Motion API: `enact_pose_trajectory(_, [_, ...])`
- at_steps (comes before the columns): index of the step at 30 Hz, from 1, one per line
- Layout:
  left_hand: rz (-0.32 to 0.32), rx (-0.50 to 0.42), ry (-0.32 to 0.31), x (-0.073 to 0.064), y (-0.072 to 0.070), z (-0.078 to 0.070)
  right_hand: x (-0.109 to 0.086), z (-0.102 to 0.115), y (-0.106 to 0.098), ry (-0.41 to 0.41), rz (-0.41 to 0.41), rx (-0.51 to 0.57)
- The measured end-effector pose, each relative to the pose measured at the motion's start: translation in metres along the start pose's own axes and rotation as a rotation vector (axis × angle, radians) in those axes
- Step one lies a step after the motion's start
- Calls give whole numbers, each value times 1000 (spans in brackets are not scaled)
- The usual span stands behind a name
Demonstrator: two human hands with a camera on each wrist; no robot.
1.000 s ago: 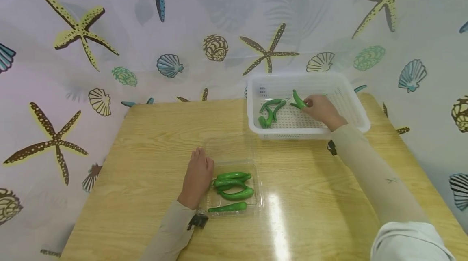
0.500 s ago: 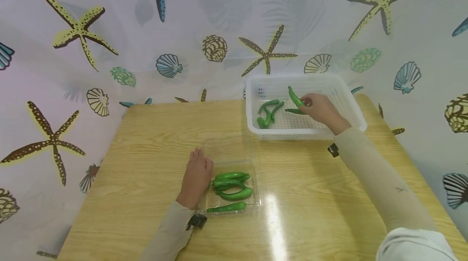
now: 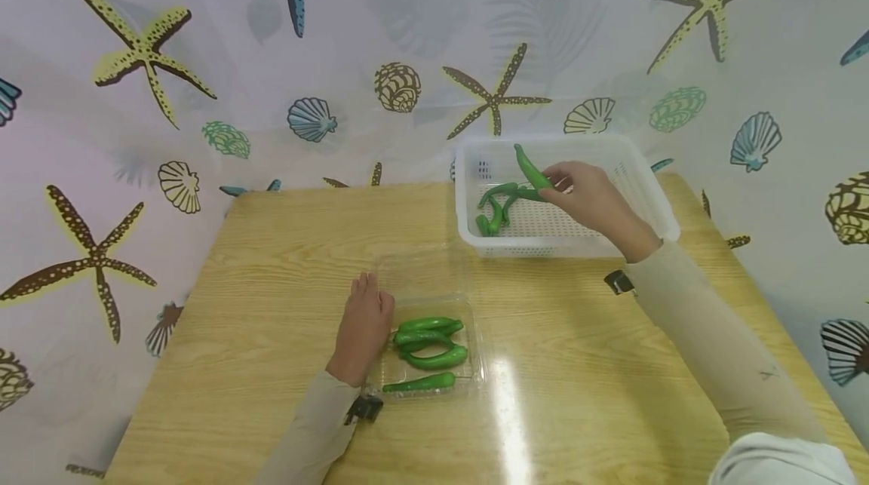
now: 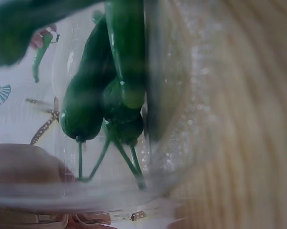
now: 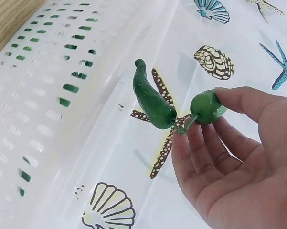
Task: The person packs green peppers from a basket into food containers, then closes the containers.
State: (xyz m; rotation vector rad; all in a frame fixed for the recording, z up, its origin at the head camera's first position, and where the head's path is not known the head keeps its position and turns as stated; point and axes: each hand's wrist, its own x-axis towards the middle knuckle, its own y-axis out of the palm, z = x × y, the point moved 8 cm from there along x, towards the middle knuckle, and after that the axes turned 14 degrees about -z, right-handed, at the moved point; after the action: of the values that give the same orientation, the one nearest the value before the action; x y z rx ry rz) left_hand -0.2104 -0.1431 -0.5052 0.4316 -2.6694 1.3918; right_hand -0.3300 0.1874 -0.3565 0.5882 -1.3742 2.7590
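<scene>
My right hand (image 3: pixel 589 194) is over the white basket, pinching a green chili pepper (image 5: pixel 207 107) between thumb and fingers. At its fingertips a second green chili pepper (image 5: pixel 154 100) sticks out, its stem meeting that of the first. My left hand (image 3: pixel 363 330) is at the left side of a clear plastic box (image 3: pixel 478 364) and holds its edge, with the thumb at the rim. Several green chili peppers (image 3: pixel 434 358) lie in this box; through its wall the left wrist view shows their stems (image 4: pixel 133 167) close up. The left fingertips are partly hidden.
The white plastic basket (image 3: pixel 536 242) with slotted walls stands at the table's back right, with several green chili peppers (image 3: pixel 496 217) in its left part. The box's clear lid (image 3: pixel 422 272) lies folded back behind it. A patterned cloth (image 3: pixel 407 25) hangs behind the wooden table (image 3: pixel 292 244).
My right hand has moved left and slightly up over the basket, carrying the chili peppers with it. The left hand has stayed at the box.
</scene>
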Motion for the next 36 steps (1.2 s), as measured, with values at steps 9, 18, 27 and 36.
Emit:
enact_pose_trajectory(9, [-3, 10, 3, 2, -1, 2, -15, 32, -1, -76, 8, 77])
enact_pose_trajectory(18, [-1, 12, 2, 0, 0, 4, -38, 65, 5, -162, 66, 170])
enact_pose_trajectory(27, [-5, 10, 10, 0, -3, 2, -65, 94, 21, -241, 195, 234])
enact_pose_trajectory(36, [-5, 14, 16, 1, -1, 1, -91, 118, 41, -287, 325, 336])
